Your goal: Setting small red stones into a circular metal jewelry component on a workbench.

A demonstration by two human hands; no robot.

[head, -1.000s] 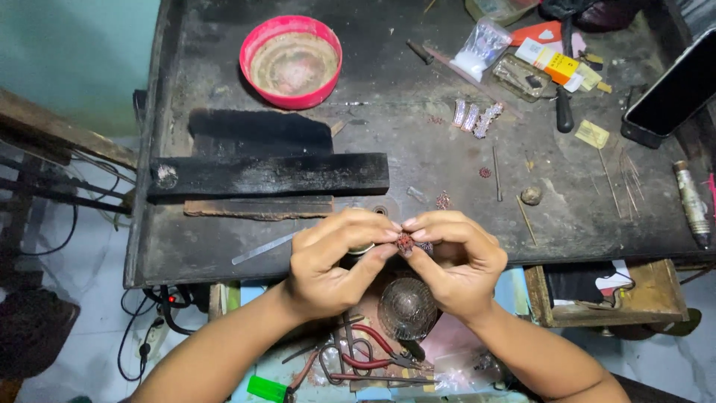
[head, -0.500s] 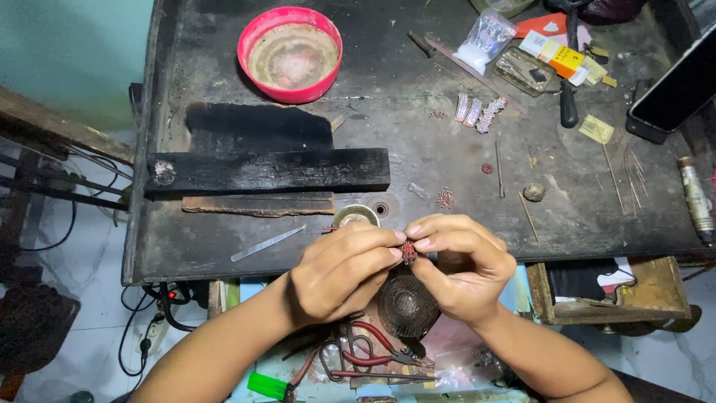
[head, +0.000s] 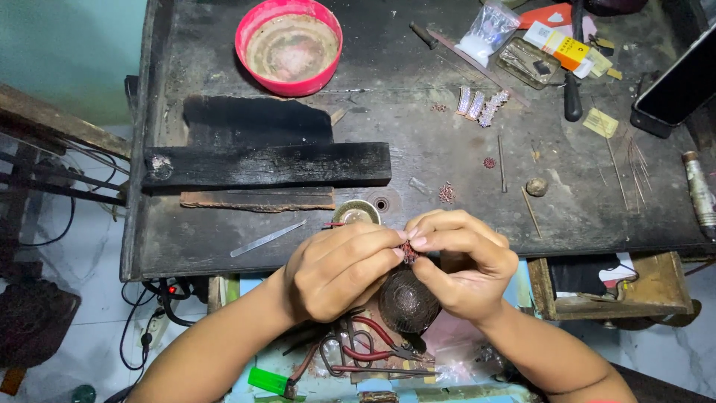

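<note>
My left hand (head: 339,269) and my right hand (head: 462,261) meet fingertip to fingertip at the near edge of a dark, worn workbench (head: 462,149). Between the fingertips both pinch a small reddish beaded piece (head: 409,252). Just below the hands sits a dark round ball-shaped block (head: 406,302). A small round brass dish (head: 356,213) lies on the bench right behind my left hand. A thin red-tipped tool pokes out beside my left forefinger.
A pink bowl (head: 289,46) stands at the back left. A charred wooden block (head: 268,164) and a metal file (head: 267,239) lie left. Small stone-set pieces (head: 481,106), loose wires (head: 634,160), a plastic bag (head: 488,30) and red-handled pliers (head: 373,347) lie around.
Both hands have come slightly nearer and lower in view, off the bench edge, still pinching the small piece. The brass dish behind them has come into sight.
</note>
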